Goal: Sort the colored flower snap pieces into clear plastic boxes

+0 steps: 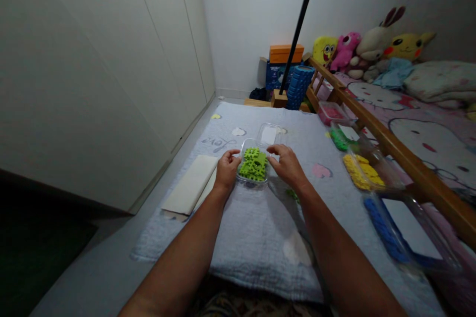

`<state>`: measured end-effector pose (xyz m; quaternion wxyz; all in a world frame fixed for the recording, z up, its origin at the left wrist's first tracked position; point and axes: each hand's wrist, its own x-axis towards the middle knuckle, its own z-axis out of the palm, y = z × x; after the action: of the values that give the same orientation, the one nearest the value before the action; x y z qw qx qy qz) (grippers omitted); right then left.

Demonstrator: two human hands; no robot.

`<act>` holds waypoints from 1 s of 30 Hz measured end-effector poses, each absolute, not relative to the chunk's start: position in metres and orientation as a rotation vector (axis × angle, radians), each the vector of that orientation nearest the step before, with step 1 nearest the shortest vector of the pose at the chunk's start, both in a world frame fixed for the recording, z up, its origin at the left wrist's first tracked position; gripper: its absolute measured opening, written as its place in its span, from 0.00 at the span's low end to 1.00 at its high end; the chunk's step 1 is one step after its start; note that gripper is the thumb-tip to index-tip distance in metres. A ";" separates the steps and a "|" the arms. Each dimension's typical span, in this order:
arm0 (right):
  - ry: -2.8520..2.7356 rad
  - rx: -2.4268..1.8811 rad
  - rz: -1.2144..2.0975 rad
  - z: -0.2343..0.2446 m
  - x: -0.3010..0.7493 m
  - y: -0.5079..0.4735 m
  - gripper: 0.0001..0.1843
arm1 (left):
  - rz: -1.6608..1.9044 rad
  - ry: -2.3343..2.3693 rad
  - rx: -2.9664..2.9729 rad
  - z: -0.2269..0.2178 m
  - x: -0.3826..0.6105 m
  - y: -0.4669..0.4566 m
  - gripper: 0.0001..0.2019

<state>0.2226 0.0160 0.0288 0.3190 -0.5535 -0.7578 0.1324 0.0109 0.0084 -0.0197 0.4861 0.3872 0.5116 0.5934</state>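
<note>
A clear plastic container (241,174) with lime-green interlocking puzzle pieces (256,164) in it stands on the cloth in front of me. My left hand (227,169) is closed on its left side, thumb and fingers at the rim. At the opposite side, my right hand (285,162) has bent fingers and thumb at the right rim. Just beyond the container lies a clear lid (268,133) with a white label. Some loose green pieces (293,195) lie on the cloth, partly hidden by my right forearm.
A folded cream sheet or folder (193,183) lies to the left on the blue cloth (256,237). Along the right edge stand containers of red (332,113), green (339,137), yellow (362,171) and blue pieces (386,230), beside a wooden bed rail (386,138).
</note>
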 end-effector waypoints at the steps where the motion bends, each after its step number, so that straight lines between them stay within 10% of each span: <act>1: -1.980 -1.466 0.350 0.030 0.234 0.014 0.11 | 1.447 1.253 0.948 -0.019 0.011 0.008 0.20; 12: -2.273 -1.821 0.482 0.006 0.311 -0.056 0.23 | 1.458 1.256 0.970 -0.016 0.012 0.008 0.19; 30: -2.027 -1.301 0.687 0.076 0.242 -0.021 0.08 | 1.448 1.249 0.954 -0.022 0.011 0.010 0.20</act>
<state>0.2417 -0.0206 0.0762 0.3131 -0.4933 -0.7687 0.2603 0.0112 0.0101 -0.0218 0.4813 0.3911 0.5123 0.5940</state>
